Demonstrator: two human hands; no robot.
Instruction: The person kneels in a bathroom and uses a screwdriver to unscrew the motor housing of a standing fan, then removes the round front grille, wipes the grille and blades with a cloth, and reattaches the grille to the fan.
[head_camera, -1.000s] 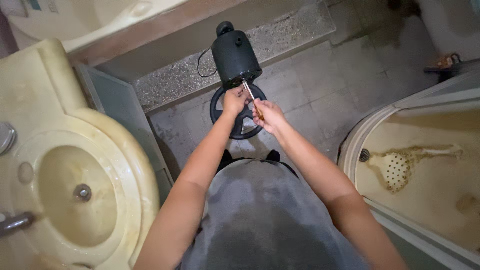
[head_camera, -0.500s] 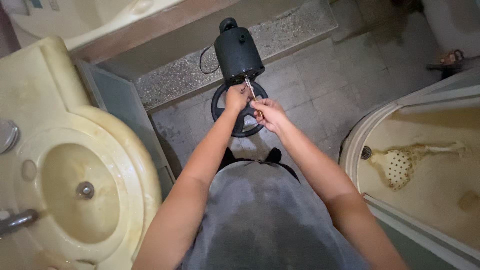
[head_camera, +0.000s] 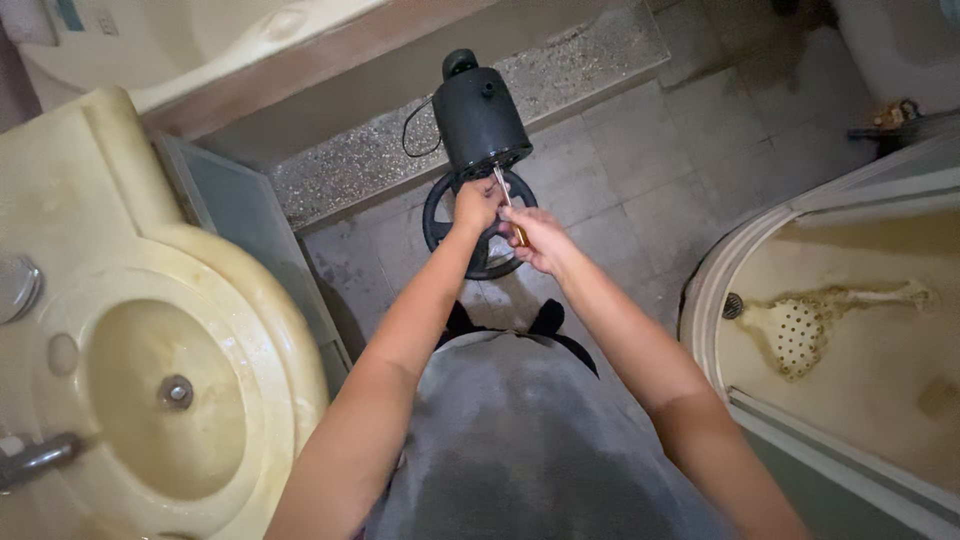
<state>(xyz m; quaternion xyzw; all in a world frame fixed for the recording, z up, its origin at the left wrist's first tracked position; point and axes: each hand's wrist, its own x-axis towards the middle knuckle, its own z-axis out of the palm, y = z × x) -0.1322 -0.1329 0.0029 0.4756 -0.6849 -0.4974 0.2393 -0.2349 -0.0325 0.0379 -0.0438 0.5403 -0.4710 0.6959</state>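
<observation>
Pointing up-left: screwdriver (head_camera: 508, 203), near-vertical axis

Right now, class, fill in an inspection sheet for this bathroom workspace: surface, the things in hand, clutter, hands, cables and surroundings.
Surface: grey tiled floor, stained, with a speckled stone step behind.
Things in hand: black cylindrical appliance standing over a black ring-shaped base; a screwdriver with metal shaft and amber handle points up at the appliance's underside.
Clutter: nothing seen on the floor near the work.
Hands: left hand grips the base just under the appliance; right hand holds the screwdriver.
Cables: thin black cord loops from the appliance's side.
Surroundings: yellowed washbasin on the left; stained shower tray on the right.
</observation>
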